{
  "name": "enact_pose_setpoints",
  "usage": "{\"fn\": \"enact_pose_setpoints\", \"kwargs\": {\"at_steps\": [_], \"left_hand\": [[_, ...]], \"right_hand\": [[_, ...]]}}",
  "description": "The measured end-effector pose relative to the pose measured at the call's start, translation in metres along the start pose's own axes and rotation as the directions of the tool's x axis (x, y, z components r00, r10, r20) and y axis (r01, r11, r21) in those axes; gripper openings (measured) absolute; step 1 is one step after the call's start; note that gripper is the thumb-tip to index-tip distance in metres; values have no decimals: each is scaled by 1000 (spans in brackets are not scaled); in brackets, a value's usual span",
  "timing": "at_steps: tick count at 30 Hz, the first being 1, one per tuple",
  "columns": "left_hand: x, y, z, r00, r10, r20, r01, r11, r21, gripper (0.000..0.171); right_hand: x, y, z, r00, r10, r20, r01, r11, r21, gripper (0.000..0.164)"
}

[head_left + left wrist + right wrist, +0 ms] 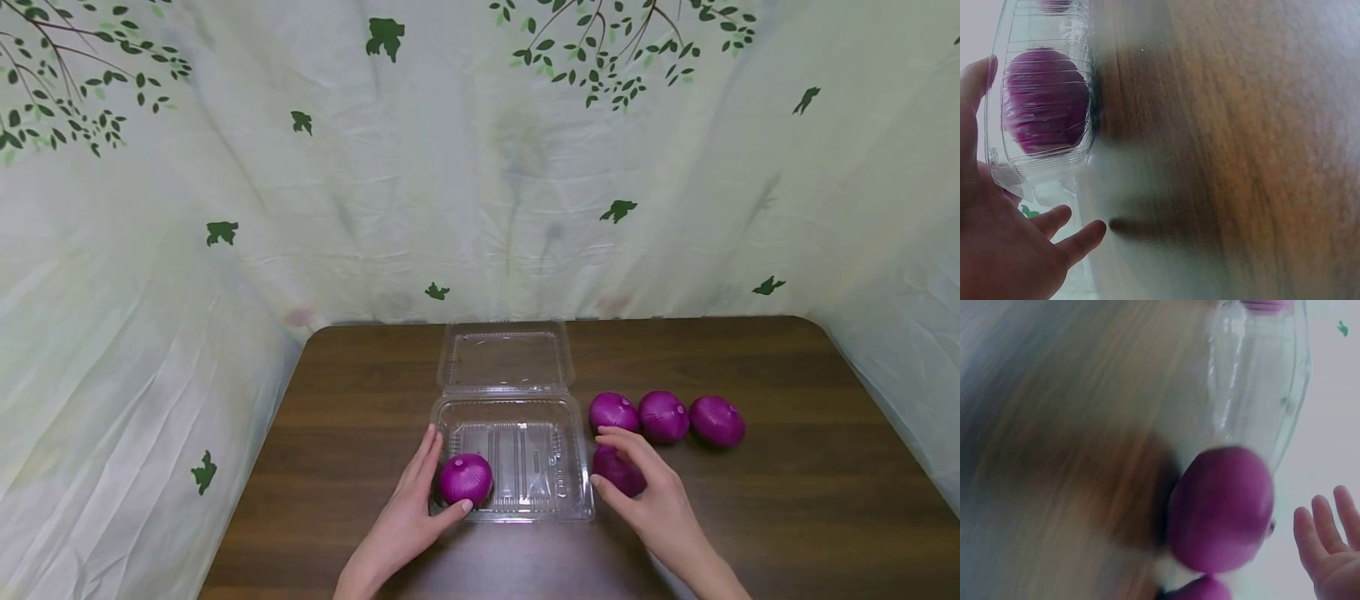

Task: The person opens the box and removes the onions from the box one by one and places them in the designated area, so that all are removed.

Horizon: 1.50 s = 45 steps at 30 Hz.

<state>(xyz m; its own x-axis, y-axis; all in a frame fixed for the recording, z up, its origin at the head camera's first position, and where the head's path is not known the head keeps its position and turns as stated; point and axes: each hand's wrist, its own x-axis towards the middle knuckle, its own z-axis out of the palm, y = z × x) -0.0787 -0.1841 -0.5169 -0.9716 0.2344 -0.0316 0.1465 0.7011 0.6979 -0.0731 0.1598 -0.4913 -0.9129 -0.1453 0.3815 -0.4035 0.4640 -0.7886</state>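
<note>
A clear plastic clamshell box [536, 508] lies with its lid folded back. One red onion [466, 479] sits in its front left corner, seen through the clear wall in the left wrist view. My left hand [401, 521] rests at that corner, fingers extended along the left side and thumb at the front rim. Just right of the box lies another red onion [617, 472]. My right hand [667, 508] arches over it with fingers and thumb spread; in the right wrist view the fingers [1329, 528] stand apart from the onion [1222, 512].
Behind the right hand, three more red onions [663, 417] lie in a row on the brown wooden table [810, 467]. The lid [504, 358] reaches toward the table's far edge. A pale leaf-patterned curtain [480, 167] hangs behind and at both sides.
</note>
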Motion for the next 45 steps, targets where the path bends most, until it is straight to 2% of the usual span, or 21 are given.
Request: {"fn": "enact_pose_setpoints", "kwargs": {"at_steps": [4, 10, 15, 22, 33, 39, 45], "left_hand": [[0, 0, -1, 1000, 10, -6, -10, 1000, -1, 102], [-1, 1, -1, 1000, 20, -9, -20, 1000, 3, 103], [-1, 1, -1, 999, 31, -11, -31, 1000, 7, 105], [0, 0, 1, 999, 32, -11, -32, 999, 14, 108], [-2, -1, 2, 999, 33, -4, -33, 999, 2, 108], [-2, -2, 2, 999, 32, 2, -32, 999, -4, 109], [-3, -3, 1, 999, 48, -3, -48, 999, -11, 108]], "right_hand": [[4, -6, 12, 999, -31, 39, 28, 997, 76, 54], [7, -14, 29, 993, -68, 94, 58, 993, 107, 57], [11, -20, 42, 987, -48, 152, 33, 995, 96, 57], [17, -24, 61, 972, -53, 229, 19, 989, 144, 53], [30, -31, 93, 925, 29, 379, -89, 986, 142, 52], [38, -38, 109, 904, 40, 426, -90, 991, 99, 50], [43, -40, 122, 890, 48, 454, -116, 986, 123, 49]]}}
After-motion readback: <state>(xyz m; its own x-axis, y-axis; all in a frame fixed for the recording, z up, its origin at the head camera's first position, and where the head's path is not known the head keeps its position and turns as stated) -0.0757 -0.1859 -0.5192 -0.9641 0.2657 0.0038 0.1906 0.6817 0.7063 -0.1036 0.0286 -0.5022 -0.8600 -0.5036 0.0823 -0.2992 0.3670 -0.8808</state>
